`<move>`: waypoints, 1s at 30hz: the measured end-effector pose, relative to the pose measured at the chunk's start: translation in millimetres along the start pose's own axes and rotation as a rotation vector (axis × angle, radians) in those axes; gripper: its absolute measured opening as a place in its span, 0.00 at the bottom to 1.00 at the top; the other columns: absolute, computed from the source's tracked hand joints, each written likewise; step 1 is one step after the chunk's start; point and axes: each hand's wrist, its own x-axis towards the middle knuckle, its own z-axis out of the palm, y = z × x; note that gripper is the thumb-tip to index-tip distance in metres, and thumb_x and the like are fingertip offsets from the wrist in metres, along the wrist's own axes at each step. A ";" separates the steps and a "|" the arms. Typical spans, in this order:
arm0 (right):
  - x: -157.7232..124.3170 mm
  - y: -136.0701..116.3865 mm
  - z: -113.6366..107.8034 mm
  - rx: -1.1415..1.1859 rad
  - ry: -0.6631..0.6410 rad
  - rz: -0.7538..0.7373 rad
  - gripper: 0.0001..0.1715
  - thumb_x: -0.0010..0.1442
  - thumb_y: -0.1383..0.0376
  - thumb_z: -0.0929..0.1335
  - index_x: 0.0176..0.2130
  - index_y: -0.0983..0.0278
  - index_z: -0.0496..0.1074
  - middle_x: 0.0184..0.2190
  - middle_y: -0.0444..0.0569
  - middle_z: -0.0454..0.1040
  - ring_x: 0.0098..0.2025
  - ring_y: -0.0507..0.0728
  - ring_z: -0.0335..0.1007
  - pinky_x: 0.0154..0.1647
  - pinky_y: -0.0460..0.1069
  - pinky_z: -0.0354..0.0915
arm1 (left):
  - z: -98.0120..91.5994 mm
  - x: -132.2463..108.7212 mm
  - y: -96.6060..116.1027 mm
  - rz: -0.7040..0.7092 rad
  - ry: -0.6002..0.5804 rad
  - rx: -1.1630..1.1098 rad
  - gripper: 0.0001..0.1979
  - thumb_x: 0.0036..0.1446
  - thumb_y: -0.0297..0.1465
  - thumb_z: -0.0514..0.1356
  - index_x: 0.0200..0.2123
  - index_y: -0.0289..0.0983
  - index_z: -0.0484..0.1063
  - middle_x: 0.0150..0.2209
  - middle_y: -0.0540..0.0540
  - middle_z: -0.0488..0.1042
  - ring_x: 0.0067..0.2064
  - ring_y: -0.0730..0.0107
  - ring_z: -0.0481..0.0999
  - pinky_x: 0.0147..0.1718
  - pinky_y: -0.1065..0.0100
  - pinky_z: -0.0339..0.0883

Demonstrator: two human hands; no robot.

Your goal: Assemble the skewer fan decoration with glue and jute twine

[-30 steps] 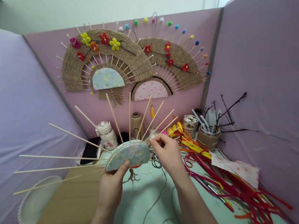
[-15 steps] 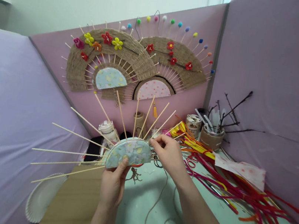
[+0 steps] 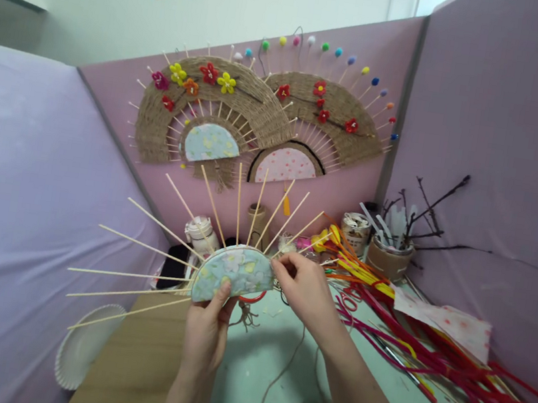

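Observation:
A half-round fan base (image 3: pixel 238 272), covered in pale blue flowered cloth, is gripped along its lower edge by my left hand (image 3: pixel 207 327), the thumb on its front. Thin wooden sticks (image 3: pixel 165 220) spread outward from its curved edge. My right hand (image 3: pixel 304 287) is closed in a pinch at the base's upper right edge, by the rightmost sticks. Brown twine (image 3: pixel 283 365) runs up from the table to behind this hand; the fingertips largely hide the pinched part.
Coloured pipe cleaners (image 3: pixel 429 347), a dotted cloth piece (image 3: pixel 443 322) and a jar holding twigs (image 3: pixel 389 256) lie to the right. Cardboard (image 3: pixel 129 356) and a white plate (image 3: pixel 86 342) are at left. Two finished woven fans (image 3: pixel 258 102) hang on the pink panel.
The view has shifted slightly, so the background appears farther right. My left hand keeps its hold on the fan base, and my right hand stays pinched at its right edge.

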 end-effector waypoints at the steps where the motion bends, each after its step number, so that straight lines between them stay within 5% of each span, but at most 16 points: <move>1: -1.5 -0.2 -1.1 -0.014 -0.024 -0.008 0.13 0.60 0.61 0.66 0.25 0.61 0.71 0.22 0.44 0.73 0.25 0.54 0.67 0.28 0.48 0.58 | 0.2 0.1 0.7 0.006 0.006 -0.006 0.25 0.47 0.31 0.72 0.50 0.42 0.74 0.46 0.45 0.80 0.48 0.62 0.79 0.47 0.66 0.74; 5: -8.4 -3.7 -6.6 -0.149 -0.014 -0.120 0.09 0.61 0.60 0.67 0.33 0.62 0.74 0.32 0.50 0.77 0.36 0.59 0.72 0.37 0.52 0.63 | 0.8 -0.7 1.5 0.028 0.039 -0.029 0.26 0.45 0.30 0.73 0.49 0.41 0.75 0.45 0.44 0.80 0.47 0.63 0.79 0.46 0.66 0.73; 9: -14.7 -15.0 -6.4 -0.127 0.252 -0.406 0.09 0.64 0.64 0.66 0.43 0.63 0.73 0.40 0.54 0.75 0.45 0.62 0.71 0.48 0.57 0.66 | 1.5 -4.0 -4.1 0.052 0.060 0.010 0.27 0.42 0.32 0.73 0.48 0.38 0.75 0.42 0.44 0.81 0.47 0.61 0.79 0.48 0.63 0.72; 15: -22.3 -26.8 8.8 -0.026 0.339 -0.751 0.18 0.61 0.72 0.67 0.50 0.59 0.72 0.44 0.53 0.75 0.47 0.60 0.72 0.50 0.58 0.69 | 1.7 -7.7 -15.6 0.109 0.070 0.156 0.25 0.41 0.36 0.73 0.44 0.35 0.77 0.41 0.42 0.81 0.48 0.54 0.79 0.50 0.59 0.71; 30: -24.2 -27.2 13.4 0.000 0.376 -0.786 0.19 0.57 0.76 0.68 0.47 0.61 0.75 0.41 0.54 0.78 0.44 0.60 0.74 0.47 0.58 0.72 | 4.6 -15.9 -8.7 0.085 0.019 0.237 0.18 0.42 0.35 0.73 0.39 0.35 0.80 0.38 0.43 0.83 0.39 0.59 0.81 0.40 0.63 0.75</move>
